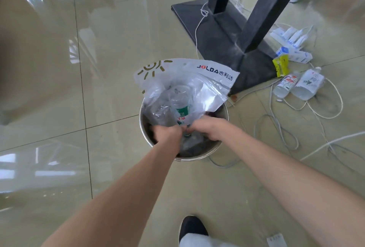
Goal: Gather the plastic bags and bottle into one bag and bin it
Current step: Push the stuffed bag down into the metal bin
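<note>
Bag sits right over the bin, bottom half already down inside the rim, printed top flap sticking up toward the black stand. You can see the bottle through the clear plastic, green label and all, plus some crumpled plastic stuffed in next to it. Both hands are on the near edge of the bag: left hand is fisted tight around the plastic, right hand is closed on it too, knuckles nearly touching. Two more bottles lie on the floor by the stand, near a power strip and loose white cables.
</note>
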`<control>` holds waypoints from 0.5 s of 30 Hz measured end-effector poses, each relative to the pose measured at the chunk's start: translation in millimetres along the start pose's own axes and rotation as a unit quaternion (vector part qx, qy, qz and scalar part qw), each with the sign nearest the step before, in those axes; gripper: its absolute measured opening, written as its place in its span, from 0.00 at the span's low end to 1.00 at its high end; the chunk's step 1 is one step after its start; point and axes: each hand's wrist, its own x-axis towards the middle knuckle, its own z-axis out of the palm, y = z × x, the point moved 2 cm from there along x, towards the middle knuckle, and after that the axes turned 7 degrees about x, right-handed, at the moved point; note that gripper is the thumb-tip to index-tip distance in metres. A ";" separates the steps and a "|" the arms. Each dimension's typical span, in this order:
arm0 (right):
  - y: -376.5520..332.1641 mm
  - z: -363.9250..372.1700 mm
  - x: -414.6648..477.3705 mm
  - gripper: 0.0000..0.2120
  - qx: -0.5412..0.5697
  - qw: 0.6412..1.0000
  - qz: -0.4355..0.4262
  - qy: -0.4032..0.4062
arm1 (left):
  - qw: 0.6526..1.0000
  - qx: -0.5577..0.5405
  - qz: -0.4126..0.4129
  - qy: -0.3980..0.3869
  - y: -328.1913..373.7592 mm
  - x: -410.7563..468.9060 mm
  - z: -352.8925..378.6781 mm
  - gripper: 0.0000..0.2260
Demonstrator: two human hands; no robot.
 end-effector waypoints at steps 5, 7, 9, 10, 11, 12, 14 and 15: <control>-32.6 -7.8 -42.3 0.20 0.258 0.942 -0.084 0.200 | 0.990 -0.086 0.100 0.048 20.7 -20.1 -12.6 0.39; -44.7 -8.2 -50.6 0.16 0.263 0.916 -0.122 0.276 | 0.981 -0.093 0.160 0.056 25.9 -23.3 -14.9 0.38; -56.2 -3.9 -53.6 0.17 0.254 0.895 -0.146 0.337 | 0.983 -0.067 0.162 0.055 28.3 -15.9 -13.0 0.37; -59.6 -2.1 -53.0 0.17 0.232 0.887 -0.160 0.365 | 0.987 -0.035 0.143 0.057 29.6 -13.0 -12.4 0.36; -61.9 -0.6 -52.8 0.16 0.206 0.883 -0.178 0.382 | 0.991 0.006 0.119 0.051 30.8 -9.9 -11.5 0.37; -61.8 0.0 -50.7 0.14 0.174 0.883 -0.190 0.391 | 0.993 0.039 0.103 0.037 31.3 -5.2 -11.1 0.37; -59.3 2.0 -50.0 0.13 0.034 0.902 -0.198 0.382 | 0.993 0.080 0.091 -0.007 35.5 -0.6 -12.5 0.36; -57.2 6.8 -49.9 0.13 -0.057 0.911 -0.202 0.355 | 0.987 0.120 0.102 -0.020 36.4 6.9 -13.6 0.34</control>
